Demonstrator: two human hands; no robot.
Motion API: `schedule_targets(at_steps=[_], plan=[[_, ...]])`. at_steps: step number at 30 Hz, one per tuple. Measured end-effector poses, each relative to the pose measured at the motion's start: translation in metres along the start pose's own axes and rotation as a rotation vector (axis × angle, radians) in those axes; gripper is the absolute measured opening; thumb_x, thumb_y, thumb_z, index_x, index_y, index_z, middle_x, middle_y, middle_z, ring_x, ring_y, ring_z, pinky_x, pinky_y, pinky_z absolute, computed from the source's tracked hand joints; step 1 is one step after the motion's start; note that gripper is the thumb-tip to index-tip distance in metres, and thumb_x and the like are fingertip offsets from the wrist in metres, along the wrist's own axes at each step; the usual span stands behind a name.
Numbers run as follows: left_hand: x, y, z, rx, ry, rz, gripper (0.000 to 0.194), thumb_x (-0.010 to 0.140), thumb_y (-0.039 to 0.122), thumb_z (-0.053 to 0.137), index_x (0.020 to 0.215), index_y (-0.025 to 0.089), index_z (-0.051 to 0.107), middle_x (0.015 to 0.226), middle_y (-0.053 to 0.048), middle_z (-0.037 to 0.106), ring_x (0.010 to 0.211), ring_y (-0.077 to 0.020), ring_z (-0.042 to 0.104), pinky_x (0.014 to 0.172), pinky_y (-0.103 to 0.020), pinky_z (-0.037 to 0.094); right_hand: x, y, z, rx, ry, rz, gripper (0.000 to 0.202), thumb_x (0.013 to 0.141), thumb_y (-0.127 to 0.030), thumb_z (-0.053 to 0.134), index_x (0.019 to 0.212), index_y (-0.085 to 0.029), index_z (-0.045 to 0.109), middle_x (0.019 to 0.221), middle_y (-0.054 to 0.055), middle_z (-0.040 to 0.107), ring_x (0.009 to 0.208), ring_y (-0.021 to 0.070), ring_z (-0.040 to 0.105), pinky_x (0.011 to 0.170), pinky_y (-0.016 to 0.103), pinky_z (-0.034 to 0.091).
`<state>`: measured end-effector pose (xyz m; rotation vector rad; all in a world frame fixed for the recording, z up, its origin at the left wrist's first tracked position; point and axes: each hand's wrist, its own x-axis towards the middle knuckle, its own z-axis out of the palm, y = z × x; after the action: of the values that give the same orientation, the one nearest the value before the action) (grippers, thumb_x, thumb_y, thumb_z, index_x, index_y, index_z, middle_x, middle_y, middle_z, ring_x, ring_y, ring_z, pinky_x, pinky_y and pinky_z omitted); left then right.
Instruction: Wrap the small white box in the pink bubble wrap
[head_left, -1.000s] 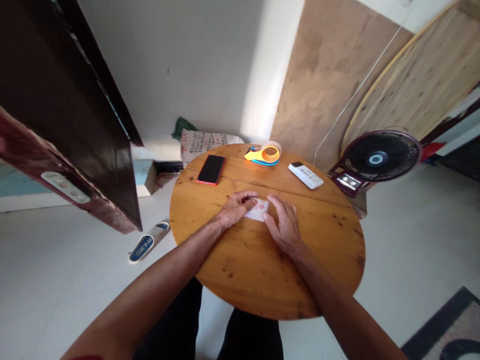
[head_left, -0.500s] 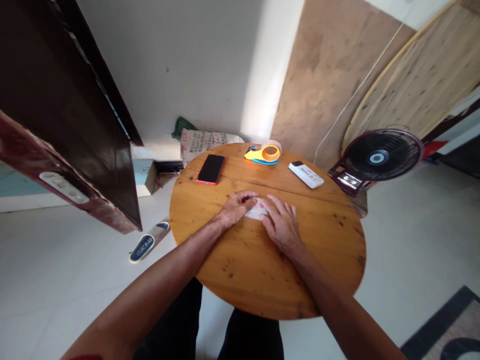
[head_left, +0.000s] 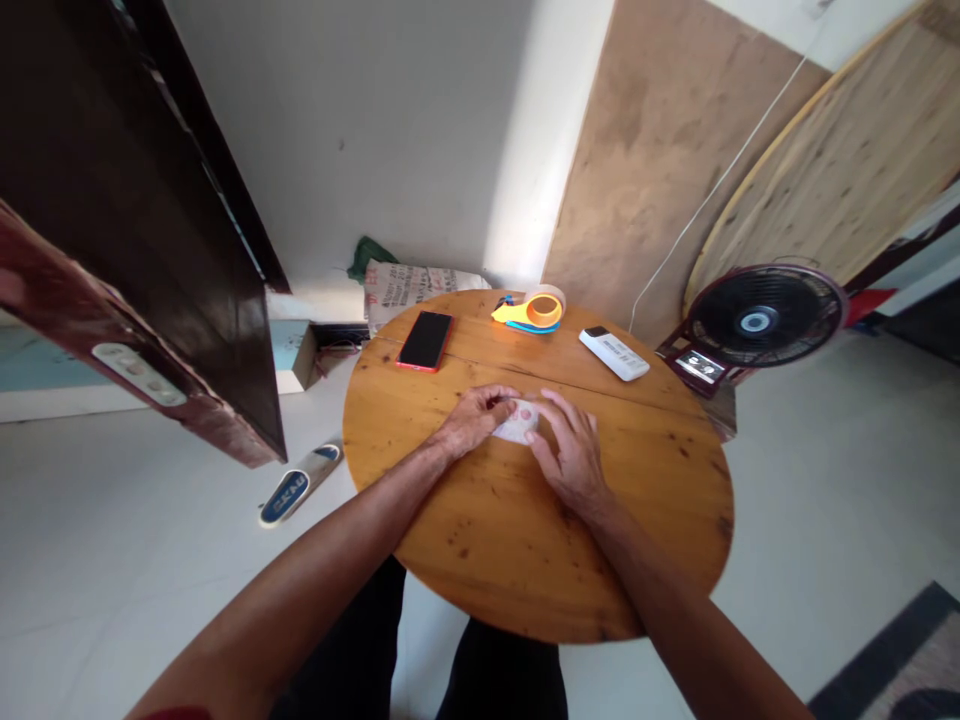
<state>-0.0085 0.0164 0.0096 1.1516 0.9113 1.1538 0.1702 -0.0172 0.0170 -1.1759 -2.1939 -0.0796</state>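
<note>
Near the middle of the round wooden table (head_left: 480,560) lies a small white piece with pinkish-red marks (head_left: 516,424), perhaps paper or a packet. My left hand (head_left: 478,418) pinches its left side between thumb and fingers. At its right edge rests my right hand (head_left: 571,450), fingers apart and curved, with the thumb and fingertips close to or touching it. What lies under the fingertips is hidden.
A red-edged phone (head_left: 425,340) lies at the back left of the table, an orange tape dispenser (head_left: 534,308) at the back, and a white remote-like device (head_left: 614,354) at the back right. A fan (head_left: 757,318) stands beyond the right edge.
My right hand's fingers have moved slightly right, off the white piece, so more of its marked face shows. My left hand keeps its hold. The view has shifted slightly.
</note>
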Motion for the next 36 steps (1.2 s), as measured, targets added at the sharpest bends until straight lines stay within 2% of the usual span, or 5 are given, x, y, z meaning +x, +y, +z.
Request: schedule_targets(at_steps=[7, 18, 21, 27, 36], plan=[[0.003, -0.006, -0.001, 0.006, -0.002, -0.003, 0.033, 0.068, 0.035, 0.074, 0.092, 0.013, 0.067, 0.077, -0.001, 0.066, 0.062, -0.0097, 0.055, 0.06, -0.021, 0.043, -0.001, 0.017, 0.015, 0.388, 0.08, 0.332, 0.04, 0.091, -0.036, 0.046, 0.128, -0.02, 0.047, 0.123, 0.012, 0.06, 0.112, 0.024, 0.056, 0.098, 0.045, 0.043], [0.001, -0.005, 0.003, -0.011, -0.034, -0.007, 0.031, 0.07, 0.033, 0.071, 0.092, 0.012, 0.067, 0.074, -0.001, 0.064, 0.06, -0.009, 0.053, 0.059, -0.021, 0.041, 0.014, 0.024, 0.012, 0.635, -0.034, 0.498, 0.038, 0.082, -0.042, 0.058, 0.113, -0.02, 0.059, 0.108, 0.01, 0.067, 0.096, 0.0228, 0.063, 0.084, 0.04, 0.051], [0.0, -0.004, 0.004, -0.005, -0.045, -0.007, 0.027, 0.072, 0.03, 0.069, 0.092, 0.012, 0.066, 0.073, 0.0, 0.064, 0.059, -0.008, 0.051, 0.057, -0.019, 0.039, 0.027, 0.023, 0.009, 0.603, -0.078, 0.481, 0.033, 0.08, -0.039, 0.06, 0.107, -0.019, 0.063, 0.102, 0.009, 0.068, 0.092, 0.0222, 0.065, 0.08, 0.038, 0.052], [0.002, -0.005, 0.003, -0.044, -0.052, 0.04, 0.026, 0.07, 0.021, 0.07, 0.094, 0.012, 0.064, 0.08, -0.001, 0.064, 0.067, -0.0092, 0.055, 0.063, -0.019, 0.042, 0.052, 0.019, 0.012, 0.425, -0.034, 0.25, 0.018, 0.079, -0.031, 0.054, 0.075, -0.019, 0.067, 0.097, 0.008, 0.068, 0.091, 0.0212, 0.064, 0.084, 0.037, 0.049], [0.006, -0.01, 0.001, 0.008, -0.071, 0.034, 0.023, 0.072, 0.026, 0.067, 0.089, 0.011, 0.065, 0.072, 0.0, 0.06, 0.062, -0.0087, 0.05, 0.058, -0.02, 0.038, 0.047, 0.004, -0.004, 0.264, -0.103, 0.122, 0.025, 0.084, -0.026, 0.05, 0.07, -0.02, 0.07, 0.081, 0.005, 0.066, 0.086, 0.0206, 0.061, 0.081, 0.035, 0.046]])
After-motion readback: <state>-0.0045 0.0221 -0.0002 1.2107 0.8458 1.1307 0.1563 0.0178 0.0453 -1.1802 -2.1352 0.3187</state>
